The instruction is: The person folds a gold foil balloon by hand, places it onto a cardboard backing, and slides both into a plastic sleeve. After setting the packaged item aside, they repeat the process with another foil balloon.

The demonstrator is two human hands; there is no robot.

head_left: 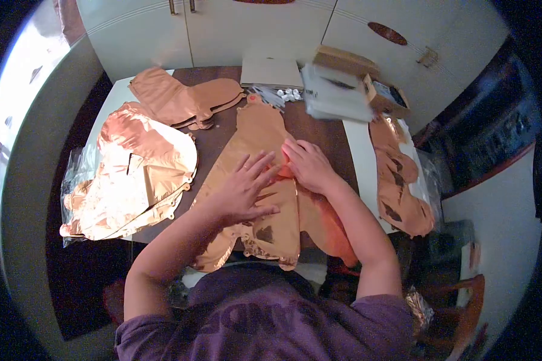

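A flat, uninflated rose-gold foil balloon (256,144) lies in front of me on the dark table. My left hand (247,188) rests over its middle, palm down with the fingers spread, gripping nothing. At the balloon's right edge is my right hand (307,165), its fingers lying close together on the foil. An orange-red tinted patch of foil shows between the two hands. Under my right forearm, another lobe of foil (328,231) reaches toward the table's front edge. The right thumb is hard to make out.
Shiny foil balloons (150,150) lie on the left, with more flat ones (186,96) behind them. A long foil piece (394,174) is at the right. Clear plastic packs (334,90), a cardboard box (385,96) and small white pieces (289,94) stand at the back before cabinets.
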